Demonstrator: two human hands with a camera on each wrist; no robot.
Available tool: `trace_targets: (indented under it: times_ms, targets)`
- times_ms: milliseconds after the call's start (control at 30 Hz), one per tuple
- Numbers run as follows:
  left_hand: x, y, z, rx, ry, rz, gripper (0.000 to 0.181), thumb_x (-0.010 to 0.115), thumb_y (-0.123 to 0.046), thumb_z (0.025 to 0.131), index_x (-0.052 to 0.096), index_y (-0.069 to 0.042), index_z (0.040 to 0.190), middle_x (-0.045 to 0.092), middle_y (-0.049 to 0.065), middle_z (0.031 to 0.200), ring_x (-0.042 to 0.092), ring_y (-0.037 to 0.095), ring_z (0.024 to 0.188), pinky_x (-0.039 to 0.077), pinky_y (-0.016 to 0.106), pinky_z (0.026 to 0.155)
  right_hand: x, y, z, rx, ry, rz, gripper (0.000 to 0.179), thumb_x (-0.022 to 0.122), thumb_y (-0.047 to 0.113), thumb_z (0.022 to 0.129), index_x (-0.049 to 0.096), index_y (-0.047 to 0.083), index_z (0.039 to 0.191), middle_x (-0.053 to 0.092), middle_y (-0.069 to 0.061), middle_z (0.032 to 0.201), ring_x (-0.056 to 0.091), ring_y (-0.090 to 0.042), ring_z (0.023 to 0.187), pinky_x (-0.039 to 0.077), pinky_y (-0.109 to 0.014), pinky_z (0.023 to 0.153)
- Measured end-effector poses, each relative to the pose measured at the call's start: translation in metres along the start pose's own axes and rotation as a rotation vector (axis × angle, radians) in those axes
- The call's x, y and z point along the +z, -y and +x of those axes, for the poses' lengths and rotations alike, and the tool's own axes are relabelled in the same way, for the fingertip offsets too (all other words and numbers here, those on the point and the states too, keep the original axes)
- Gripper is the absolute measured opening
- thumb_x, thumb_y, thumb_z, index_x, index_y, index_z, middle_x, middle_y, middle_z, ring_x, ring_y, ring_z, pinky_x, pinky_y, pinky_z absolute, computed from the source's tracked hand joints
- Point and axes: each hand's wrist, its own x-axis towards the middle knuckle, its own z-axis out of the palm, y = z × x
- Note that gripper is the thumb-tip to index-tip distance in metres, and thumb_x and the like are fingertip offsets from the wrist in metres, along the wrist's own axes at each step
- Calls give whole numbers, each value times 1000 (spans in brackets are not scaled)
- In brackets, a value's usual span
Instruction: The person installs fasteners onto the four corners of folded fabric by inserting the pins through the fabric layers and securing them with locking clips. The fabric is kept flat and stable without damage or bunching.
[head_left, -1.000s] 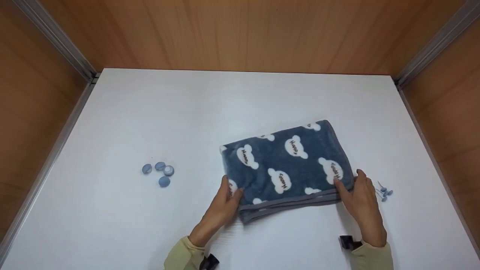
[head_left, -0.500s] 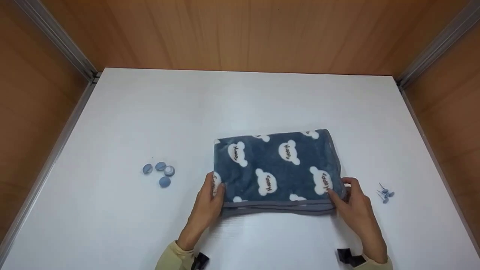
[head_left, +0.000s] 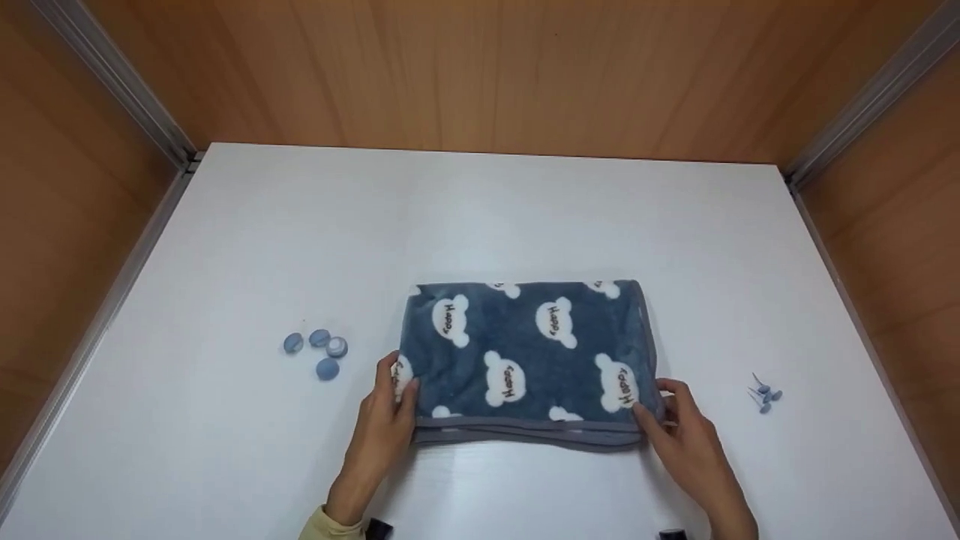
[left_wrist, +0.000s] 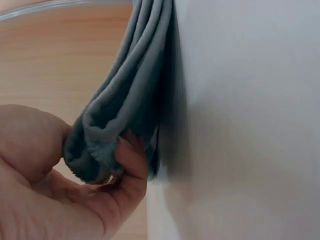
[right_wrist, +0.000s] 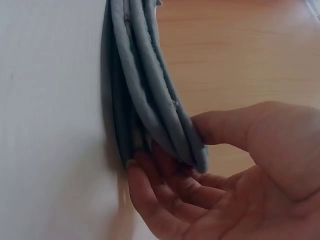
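Spanning the view, a smooth white desk (head_left: pixel 480 214) lies beneath a folded, rectangular, plush dark-blue blanket (head_left: pixel 521 334) printed with white bear heads, grey-hemmed layers nearest the person. The left hand (head_left: pixel 381 424) and right hand (head_left: pixel 688 446) pinch its opposite sides. Leftward sit four rounded blue pieces (head_left: pixel 337 347); rightward, small blue-headed, thin-stemmed pins (head_left: pixel 764 389).

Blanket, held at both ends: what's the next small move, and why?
I'd probably lower both ends of the blanket onto the table together: the left hand and right hand grip opposite ends, its near edge runs roughly parallel to the table's far edge, and both wrist views show the layers curving up toward the hands.
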Motion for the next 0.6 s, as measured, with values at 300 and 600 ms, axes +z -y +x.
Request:
trace_targets:
  times_ms: [300, 600]
  targets:
    - [2, 1, -1, -27, -33, 105, 45, 63, -1, 100, 43, 14, 138, 61, 35, 127, 61, 45, 119, 49, 55, 96, -1, -7, 1, 33, 0, -56, 45, 67, 25, 101, 47, 5, 136, 66, -9, 99, 62, -18, 89, 50, -32, 77]
    - [11, -14, 1, 129, -274, 378, 53, 78, -1, 88, 53, 11, 133, 58, 27, 107, 60, 40, 96, 52, 51, 75, -5, -7, -1, 55, -72, -65, 51, 63, 43, 102, 55, 3, 132, 66, -10, 106, 63, -21, 97, 52, -37, 86]
